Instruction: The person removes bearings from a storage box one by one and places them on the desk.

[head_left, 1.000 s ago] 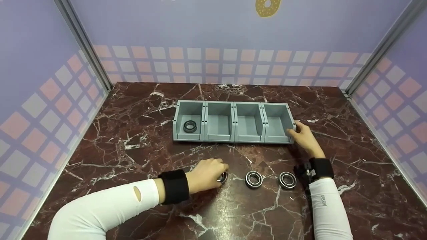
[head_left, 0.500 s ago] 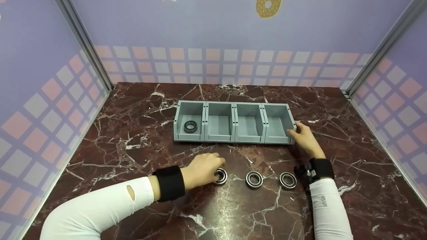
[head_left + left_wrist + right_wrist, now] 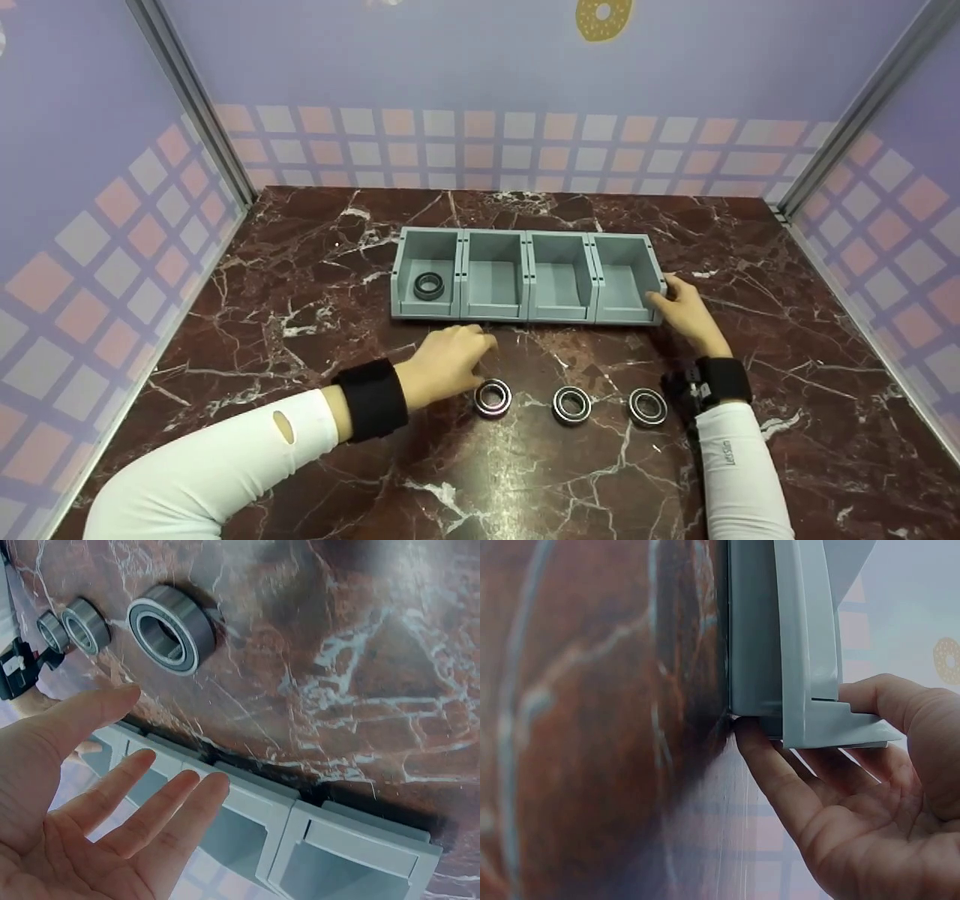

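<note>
My left hand (image 3: 444,365) hovers over the table with fingers loosely bent and nothing in them, just up and left of a steel ball bearing (image 3: 506,403). In the left wrist view, this bearing (image 3: 201,628) lies flat, apart from the fingers. A second bearing (image 3: 585,409) and a third bearing (image 3: 661,412) lie in a row to its right. Behind them stands a joined row of grey bins (image 3: 491,310); the leftmost compartment contains another bearing (image 3: 429,296). My right hand (image 3: 686,313) grips the right end wall of the bins, thumb over the edge and fingers outside.
The brown marbled table (image 3: 300,360) is walled at the back and both sides by purple panels (image 3: 525,67) with a checked border. The other bin compartments hold nothing visible.
My left hand has let go of the left bearing and moved up and left from it. That bearing now shows whole, slightly left of before. My right hand keeps its place on the bins.
</note>
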`<action>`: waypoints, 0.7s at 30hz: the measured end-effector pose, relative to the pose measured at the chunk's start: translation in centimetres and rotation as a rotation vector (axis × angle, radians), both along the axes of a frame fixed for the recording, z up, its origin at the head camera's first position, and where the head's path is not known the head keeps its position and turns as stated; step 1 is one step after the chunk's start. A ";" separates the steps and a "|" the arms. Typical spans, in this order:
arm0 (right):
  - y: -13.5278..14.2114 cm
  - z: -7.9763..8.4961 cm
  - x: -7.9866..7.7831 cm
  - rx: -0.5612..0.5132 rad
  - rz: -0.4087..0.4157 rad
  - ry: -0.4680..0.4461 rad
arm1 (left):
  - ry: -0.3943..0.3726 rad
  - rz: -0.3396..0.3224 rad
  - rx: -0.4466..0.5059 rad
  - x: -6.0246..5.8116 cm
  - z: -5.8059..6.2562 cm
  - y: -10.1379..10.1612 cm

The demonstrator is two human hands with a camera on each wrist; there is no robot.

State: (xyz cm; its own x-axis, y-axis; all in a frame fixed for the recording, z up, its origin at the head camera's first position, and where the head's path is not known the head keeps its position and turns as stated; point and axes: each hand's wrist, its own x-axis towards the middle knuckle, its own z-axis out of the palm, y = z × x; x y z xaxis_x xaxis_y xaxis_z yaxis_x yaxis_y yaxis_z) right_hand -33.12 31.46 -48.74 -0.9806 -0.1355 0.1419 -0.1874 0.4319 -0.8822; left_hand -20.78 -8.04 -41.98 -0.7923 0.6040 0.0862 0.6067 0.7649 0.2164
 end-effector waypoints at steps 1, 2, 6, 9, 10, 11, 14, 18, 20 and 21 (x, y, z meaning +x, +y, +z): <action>0.0 0.0 0.0 -0.003 -0.001 0.000 | 0.001 0.007 -0.001 -0.1 0.1 -0.1; 0.0 0.0 0.1 -0.008 0.000 0.000 | 0.002 0.015 0.002 -0.3 0.1 -0.2; -0.1 0.0 0.1 -0.026 0.004 -0.001 | -0.005 0.040 0.018 -0.8 0.5 -0.6; -0.1 -0.1 0.1 -0.037 0.007 0.007 | -0.015 0.058 0.027 -1.2 0.9 -0.9; -0.1 -0.1 0.1 -0.038 0.008 0.011 | -0.017 0.064 0.030 -1.4 1.1 -1.0; -0.1 -0.1 0.1 -0.039 0.007 0.013 | -0.016 0.071 0.032 -1.5 1.2 -1.1; -0.1 -0.1 0.1 -0.041 0.003 0.010 | -0.002 0.084 0.036 -1.9 1.6 -1.3; 0.0 -0.1 0.0 -0.027 0.003 -0.010 | 0.016 0.093 0.044 -2.4 1.9 -1.7; 0.0 0.0 -0.1 -0.022 0.004 -0.022 | 0.023 0.103 0.043 -2.7 1.9 -1.9; 0.0 0.0 -0.1 -0.020 0.003 -0.024 | 0.025 0.109 0.040 -2.9 1.9 -1.9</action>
